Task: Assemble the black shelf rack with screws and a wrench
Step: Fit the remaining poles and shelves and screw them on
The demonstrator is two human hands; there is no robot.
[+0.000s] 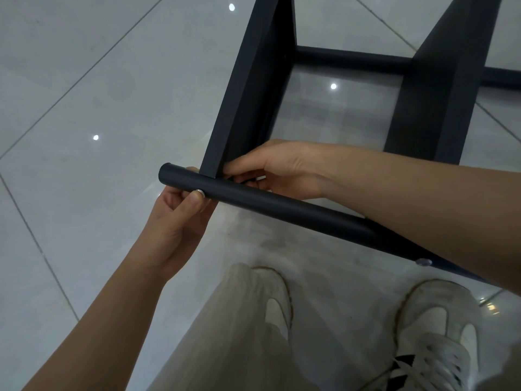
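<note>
STANDING ON A glossy grey tiled floor (84,80), a person works on a black metal shelf rack (417,131) that stands on the floor just ahead of the feet. The left hand (174,218) grips the near end of a round black tube (282,210) along the rack's near edge. Its fingers (192,169) are curled over the far side, and the thumb is pressed against a silver round-headed screw (199,192) set in the tube's side.

The right hand (284,167) reaches over the tube to the joint where a flat black panel (251,94) meets it. The fingers are bunched together there, pinching a small silvery piece (260,178) that is too hidden to identify. A second silver screw head (423,261) sits further along the tube, just below the right forearm.

A second flat black panel (439,88) runs away from the tube on the right, and a far black tube (352,59) crosses between the two panels near the floor. Below the near tube are pale beige trousers (225,334) and white sneakers with black stripes (434,348).
</note>
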